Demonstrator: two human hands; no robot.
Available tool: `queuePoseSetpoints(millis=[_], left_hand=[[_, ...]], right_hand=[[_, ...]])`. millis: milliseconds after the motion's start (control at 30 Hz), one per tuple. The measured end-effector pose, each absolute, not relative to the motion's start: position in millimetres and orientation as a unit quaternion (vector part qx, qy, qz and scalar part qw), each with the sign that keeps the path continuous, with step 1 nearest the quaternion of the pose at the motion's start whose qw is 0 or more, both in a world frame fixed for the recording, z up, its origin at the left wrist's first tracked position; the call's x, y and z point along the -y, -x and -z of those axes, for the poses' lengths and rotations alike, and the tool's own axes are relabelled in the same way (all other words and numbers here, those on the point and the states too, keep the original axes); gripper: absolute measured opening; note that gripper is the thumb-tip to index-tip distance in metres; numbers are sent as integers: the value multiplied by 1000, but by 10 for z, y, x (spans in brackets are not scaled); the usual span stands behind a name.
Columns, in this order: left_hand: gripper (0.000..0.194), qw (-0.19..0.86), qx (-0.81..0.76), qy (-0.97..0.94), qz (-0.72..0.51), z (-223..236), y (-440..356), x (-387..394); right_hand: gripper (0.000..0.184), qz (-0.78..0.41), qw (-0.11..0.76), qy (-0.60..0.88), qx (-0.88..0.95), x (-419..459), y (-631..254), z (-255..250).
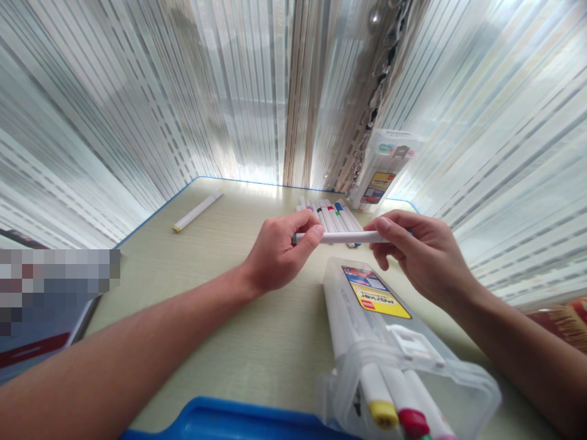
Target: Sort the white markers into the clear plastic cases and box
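Observation:
Both hands hold one white marker (348, 237) level above the table. My left hand (279, 250) is closed round its left end, where a blue tip shows. My right hand (422, 253) pinches its right end between thumb and fingers. Just behind the marker lies a row of several white markers (331, 215) with coloured caps. In front of my hands lies a clear plastic marker case (389, 342) with a yellow label, holding markers with yellow and red caps.
A lone white marker with a yellow cap (197, 211) lies at the far left of the pale wooden table (206, 318). A second clear case (383, 168) stands upright at the back right. Striped curtains (137, 110) surround the table. A blue object (229, 421) sits at the near edge.

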State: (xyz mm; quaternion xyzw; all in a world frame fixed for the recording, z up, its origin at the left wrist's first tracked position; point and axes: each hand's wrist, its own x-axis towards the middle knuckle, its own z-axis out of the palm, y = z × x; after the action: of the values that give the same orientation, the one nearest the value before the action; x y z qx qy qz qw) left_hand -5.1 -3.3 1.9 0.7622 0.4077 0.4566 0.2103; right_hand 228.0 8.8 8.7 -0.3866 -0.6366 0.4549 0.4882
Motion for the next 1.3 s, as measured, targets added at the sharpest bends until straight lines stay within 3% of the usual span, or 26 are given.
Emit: queuePoseSetpoints(millis=[300, 567, 1300], left_hand=[[25, 203, -397, -772, -452, -10, 43, 18], [31, 231, -387, -816, -362, 47, 26, 25], [30, 268, -365, -823, -343, 61, 38, 18]], right_hand=[[21, -454, 479, 394, 640, -87, -2280, -99], [25, -426, 408, 387, 708, -37, -2280, -174], [27, -395, 408, 399, 720, -29, -2276, -169]])
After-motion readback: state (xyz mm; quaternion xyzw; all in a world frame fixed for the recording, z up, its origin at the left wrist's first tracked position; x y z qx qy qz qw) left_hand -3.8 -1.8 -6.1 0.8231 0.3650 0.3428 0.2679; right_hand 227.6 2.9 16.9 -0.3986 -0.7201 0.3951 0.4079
